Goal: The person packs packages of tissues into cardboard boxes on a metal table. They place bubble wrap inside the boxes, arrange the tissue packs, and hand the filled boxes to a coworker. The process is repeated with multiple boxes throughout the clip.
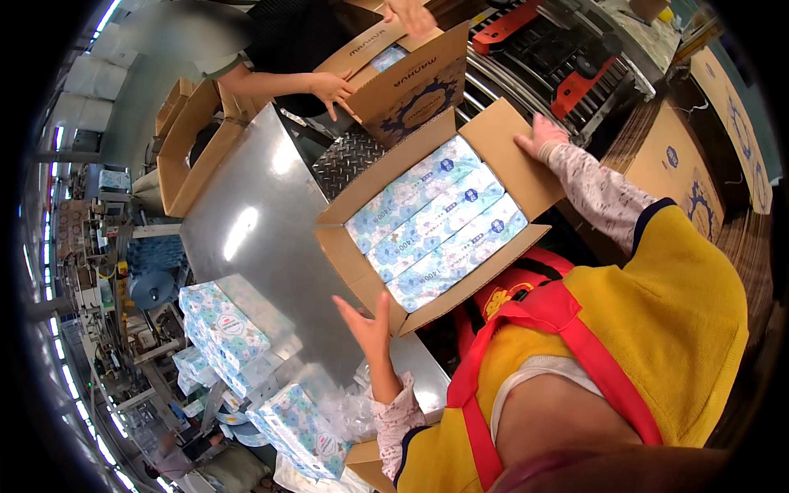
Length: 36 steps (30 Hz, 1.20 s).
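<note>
An open cardboard box point(329, 246) stands tilted in the middle with its flaps spread. Inside lie three blue-and-white flowered tissue packs point(436, 222) side by side. At its near left corner my left hand point(368, 330) is open, fingers spread and pointing up, close to the flap. My right hand point(542, 140) is at the outer edge of the right flap, thumb and forefinger stretched apart; its other fingers are partly hidden. I cannot tell how firmly it touches the flap.
Across from me a co-worker's hands point(330, 89) are at another box point(411, 82). A metal table point(255, 197) extends left, with wrapped tissue packs point(222, 329) at its near end. A roller conveyor point(592, 90) with red parts runs far right; flat cardboard stacks point(674, 164) are at right.
</note>
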Available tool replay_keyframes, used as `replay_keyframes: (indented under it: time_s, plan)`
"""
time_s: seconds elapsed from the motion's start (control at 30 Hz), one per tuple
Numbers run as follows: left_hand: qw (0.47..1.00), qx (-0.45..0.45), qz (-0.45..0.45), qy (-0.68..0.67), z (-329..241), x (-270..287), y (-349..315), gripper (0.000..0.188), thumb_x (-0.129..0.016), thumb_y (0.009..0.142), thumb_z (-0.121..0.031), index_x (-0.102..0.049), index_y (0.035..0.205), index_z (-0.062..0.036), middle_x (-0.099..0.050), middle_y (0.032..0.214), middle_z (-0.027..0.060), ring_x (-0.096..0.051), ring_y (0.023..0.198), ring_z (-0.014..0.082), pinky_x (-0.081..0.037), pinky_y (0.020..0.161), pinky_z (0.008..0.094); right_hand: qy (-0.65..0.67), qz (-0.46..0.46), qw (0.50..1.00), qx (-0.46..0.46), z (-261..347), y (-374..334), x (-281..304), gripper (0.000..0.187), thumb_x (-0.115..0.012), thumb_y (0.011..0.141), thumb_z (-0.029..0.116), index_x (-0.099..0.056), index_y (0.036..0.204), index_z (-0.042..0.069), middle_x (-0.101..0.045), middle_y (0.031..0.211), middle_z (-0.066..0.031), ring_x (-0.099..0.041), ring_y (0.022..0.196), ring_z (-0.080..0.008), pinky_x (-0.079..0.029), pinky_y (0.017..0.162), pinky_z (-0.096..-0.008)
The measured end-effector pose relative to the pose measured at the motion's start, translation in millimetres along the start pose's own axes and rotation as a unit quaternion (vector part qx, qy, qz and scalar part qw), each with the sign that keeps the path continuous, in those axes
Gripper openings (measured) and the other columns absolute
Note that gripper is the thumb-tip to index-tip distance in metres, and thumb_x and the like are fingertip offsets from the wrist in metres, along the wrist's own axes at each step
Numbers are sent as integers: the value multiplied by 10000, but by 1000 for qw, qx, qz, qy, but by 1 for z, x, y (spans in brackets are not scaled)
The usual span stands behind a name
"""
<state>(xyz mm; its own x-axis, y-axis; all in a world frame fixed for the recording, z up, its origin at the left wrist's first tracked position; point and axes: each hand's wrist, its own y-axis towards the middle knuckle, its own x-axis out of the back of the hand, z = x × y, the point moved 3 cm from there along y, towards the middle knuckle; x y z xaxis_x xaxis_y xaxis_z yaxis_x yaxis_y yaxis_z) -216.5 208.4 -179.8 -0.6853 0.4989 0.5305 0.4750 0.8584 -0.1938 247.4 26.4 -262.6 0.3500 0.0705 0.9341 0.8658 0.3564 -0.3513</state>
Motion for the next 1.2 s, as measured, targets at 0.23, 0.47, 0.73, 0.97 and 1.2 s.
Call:
replay_keyframes:
  time_s: [0.23,0.47,0.73,0.97,1.2]
  plan:
    - [810,-135,501,274,7,-84,0,1059,-769,660,-477,-246,1412,55,-84,1478,334,-31,1386,469,-138,1130,475,-57,218,934,279,135,-106,-25,741,-468,858,593,-471,1283,-13,-566,1186,-255,-519,1149,-378,-411,973,-403]
    - [925,-232,116,277,48,-88,101,1123,-815,578,-473,-251,1435,-17,-182,1509,210,-135,1398,385,-118,1121,515,239,-24,879,413,241,-82,112,456,-533,866,405,-581,1057,-7,-605,1059,-232,-539,1028,-410,-441,886,-421]
    - [996,-49,-17,-73,100,-92,97,774,-544,917,-343,-136,1441,55,-210,1481,265,-232,1369,378,-220,1103,402,20,-92,880,465,89,-128,-89,644,-505,855,422,-406,1329,-1,-345,1413,-233,-318,1330,-365,-220,1097,-506]
    - [990,16,-83,-114,70,-170,47,648,-312,1009,-329,-37,1442,68,-114,1510,245,-211,1369,391,-202,1111,407,143,-110,974,141,89,-13,-39,546,-514,851,406,-442,1224,14,-563,1085,-176,-533,1042,-328,-411,909,-427]
    - [967,109,-163,-162,-7,-255,53,651,-258,1012,-354,52,1459,3,-69,1512,254,-227,1366,387,-256,1087,426,25,-185,931,314,88,56,-11,656,-509,828,475,-463,1225,-46,-399,1343,-246,-332,1288,-413,-174,1103,-529]
